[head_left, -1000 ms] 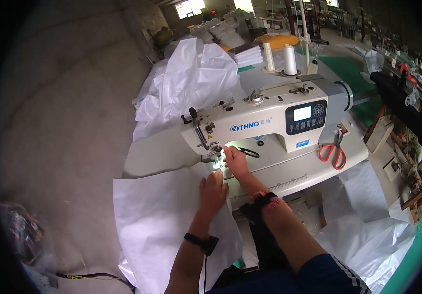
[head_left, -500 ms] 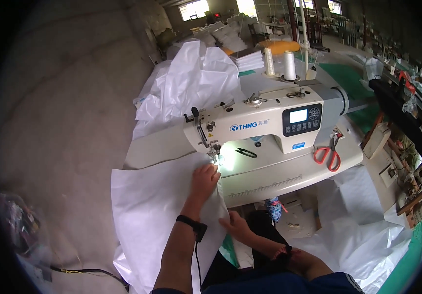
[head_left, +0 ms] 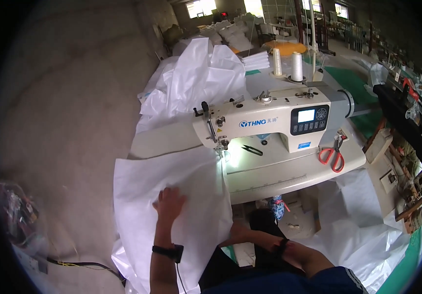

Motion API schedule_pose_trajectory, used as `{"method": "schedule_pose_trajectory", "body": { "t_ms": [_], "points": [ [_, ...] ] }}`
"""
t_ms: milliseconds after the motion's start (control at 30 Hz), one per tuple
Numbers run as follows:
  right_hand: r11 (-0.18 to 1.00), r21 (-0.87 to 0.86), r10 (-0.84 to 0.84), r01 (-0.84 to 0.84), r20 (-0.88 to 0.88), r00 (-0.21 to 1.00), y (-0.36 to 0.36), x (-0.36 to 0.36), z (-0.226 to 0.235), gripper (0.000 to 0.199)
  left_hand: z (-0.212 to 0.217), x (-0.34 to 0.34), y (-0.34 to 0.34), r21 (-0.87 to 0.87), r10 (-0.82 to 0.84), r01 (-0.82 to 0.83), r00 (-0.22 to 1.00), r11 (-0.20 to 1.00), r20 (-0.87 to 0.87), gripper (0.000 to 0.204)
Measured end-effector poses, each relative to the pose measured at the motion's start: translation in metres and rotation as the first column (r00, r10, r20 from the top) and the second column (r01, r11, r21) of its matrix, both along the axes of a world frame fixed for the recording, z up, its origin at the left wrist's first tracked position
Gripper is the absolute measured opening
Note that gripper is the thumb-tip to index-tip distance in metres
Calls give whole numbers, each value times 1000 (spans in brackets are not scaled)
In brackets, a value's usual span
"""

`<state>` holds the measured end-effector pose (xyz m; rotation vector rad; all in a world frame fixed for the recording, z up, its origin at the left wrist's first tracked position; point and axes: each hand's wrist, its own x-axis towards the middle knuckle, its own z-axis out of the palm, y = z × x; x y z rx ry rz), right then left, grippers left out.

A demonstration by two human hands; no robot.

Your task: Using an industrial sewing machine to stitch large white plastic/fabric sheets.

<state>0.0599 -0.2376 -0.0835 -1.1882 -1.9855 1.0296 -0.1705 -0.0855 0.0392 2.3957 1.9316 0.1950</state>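
Note:
A large white sheet (head_left: pixel 196 225) drapes over the near left of the sewing machine table, its upper right corner by the needle area. My left hand (head_left: pixel 170 202) rests on it with fingers spread, pressing nothing but the sheet. At the sheet's lower right edge is my right hand (head_left: pixel 233 234); the fabric hides its fingers. The white sewing machine (head_left: pixel 270 117) stands just beyond, its presser foot (head_left: pixel 222 147) lit by a bright lamp. Black thread snips (head_left: pixel 252 150) lie under the machine's arm. Red-handled scissors (head_left: pixel 332 159) lie at the right of the bed.
Behind the machine a heap of crumpled white sheeting (head_left: pixel 191 81) covers the table. Two white thread cones (head_left: pixel 297 67) stand at the back. More white sheeting (head_left: pixel 363 235) hangs at the lower right. A black cable (head_left: pixel 83 265) runs along the floor at left.
My left hand has moved from beside the needle down and left onto the middle of the sheet. My right hand has slid lower, its fingers now hidden. The view has shifted slightly.

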Motion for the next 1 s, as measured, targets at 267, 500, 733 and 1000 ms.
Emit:
{"method": "schedule_pose_trajectory", "body": {
  "t_ms": [267,500,733,1000],
  "points": [
    [546,-420,403,-725,-627,667,-28,-123,65,66,2,-28,108,-109,-221,209,968,972,-121,62],
    [617,-522,478,-588,-344,808,-61,-92,39,59,17,-25,52,48,-206,227,941,973,-269,52],
    [605,-648,65,-462,-538,840,-85,-102,11,55,14,22,-169,259,-373,330,918,907,135,35],
    [463,-554,613,-692,-364,701,-101,-101,37,48,-23,-35,-232,193,-200,183,977,964,75,32]
  ]
}}
